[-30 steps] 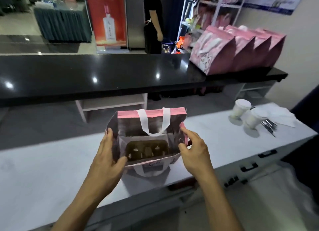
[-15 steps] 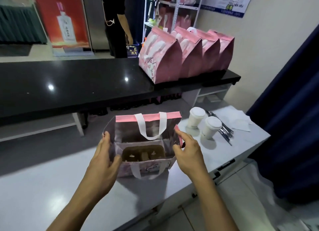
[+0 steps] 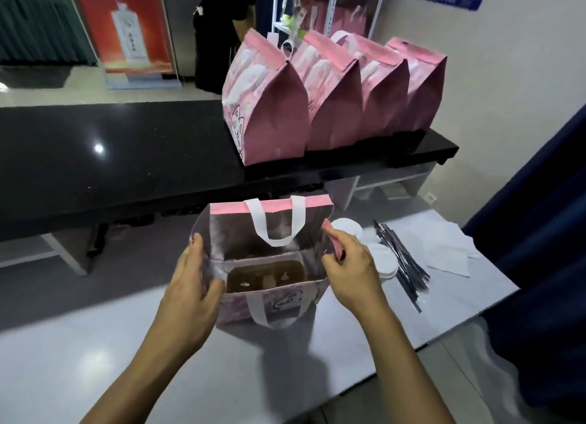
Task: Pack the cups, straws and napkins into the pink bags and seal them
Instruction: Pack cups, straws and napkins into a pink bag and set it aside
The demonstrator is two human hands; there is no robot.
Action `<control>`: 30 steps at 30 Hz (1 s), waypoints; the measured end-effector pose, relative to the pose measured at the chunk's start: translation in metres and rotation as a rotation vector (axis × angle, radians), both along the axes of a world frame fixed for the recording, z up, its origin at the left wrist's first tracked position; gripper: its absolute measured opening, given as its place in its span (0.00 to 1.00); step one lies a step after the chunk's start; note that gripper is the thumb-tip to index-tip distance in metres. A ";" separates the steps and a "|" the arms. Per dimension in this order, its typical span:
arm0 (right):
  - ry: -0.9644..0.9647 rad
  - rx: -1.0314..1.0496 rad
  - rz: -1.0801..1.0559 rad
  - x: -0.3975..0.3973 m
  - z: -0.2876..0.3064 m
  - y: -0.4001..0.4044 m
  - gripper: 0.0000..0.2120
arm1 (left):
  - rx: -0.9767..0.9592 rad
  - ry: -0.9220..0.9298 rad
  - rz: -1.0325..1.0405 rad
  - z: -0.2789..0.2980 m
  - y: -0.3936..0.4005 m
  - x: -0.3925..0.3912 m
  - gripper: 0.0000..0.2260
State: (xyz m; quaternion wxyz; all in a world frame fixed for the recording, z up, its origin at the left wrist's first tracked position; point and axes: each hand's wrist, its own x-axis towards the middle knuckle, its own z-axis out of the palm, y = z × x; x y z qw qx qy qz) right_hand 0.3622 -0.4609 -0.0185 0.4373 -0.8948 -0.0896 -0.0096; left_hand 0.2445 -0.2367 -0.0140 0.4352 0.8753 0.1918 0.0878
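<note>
The left hand (image 3: 193,284) grips the left side wall of an open pink bag (image 3: 272,255), fingers curled over its top edge and the thumb pressed against the outside near the front corner. The right hand (image 3: 352,266) pinches the bag's right edge between thumb and fingers, holding a pink fold of the rim. Between the two hands the mouth of the bag is spread wide.

The bag stands upright at the centre of the frame on a pale grey table (image 3: 126,360). Its inside is silvery, its rim is pink, and a white loop handle hangs on both the far and near sides. At the bottom lies a brown cardboard cup tray (image 3: 266,279) with cut-out holes.

Just right of the bag, partly hidden behind the right hand, stand two white cups (image 3: 383,262) with lids. Beside them, further right, a bundle of straws (image 3: 402,265) in dark wrappers lies on the table, running from upper left to lower right. Right of the straws sits a loose pile of white napkins (image 3: 450,252).

In the upper half of the frame a glossy black counter (image 3: 126,144) runs across. At its right end four sealed pink bags (image 3: 333,97) stand in a row, tops folded over, touching side by side. Beyond the counter a person in dark clothing (image 3: 222,33) stands near a red poster (image 3: 126,27) showing a white bottle. A dark blue curtain (image 3: 545,201) fills the right edge.
</note>
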 end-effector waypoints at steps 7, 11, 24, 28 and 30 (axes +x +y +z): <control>-0.016 -0.010 0.321 0.076 -0.006 -0.014 0.10 | 0.044 0.073 0.179 0.002 -0.021 0.039 0.36; -0.050 0.174 0.306 0.107 0.000 -0.030 0.09 | 0.038 0.105 0.220 0.004 -0.027 0.042 0.37; 0.161 -0.595 0.197 0.181 -0.032 -0.039 0.38 | -0.033 0.103 0.181 0.002 -0.028 0.035 0.41; -0.060 -0.116 0.008 0.147 0.050 -0.055 0.38 | -0.020 0.093 0.191 -0.003 -0.028 0.036 0.43; -0.099 0.035 0.047 0.117 0.097 -0.059 0.37 | -0.018 0.092 0.185 -0.006 -0.029 0.035 0.43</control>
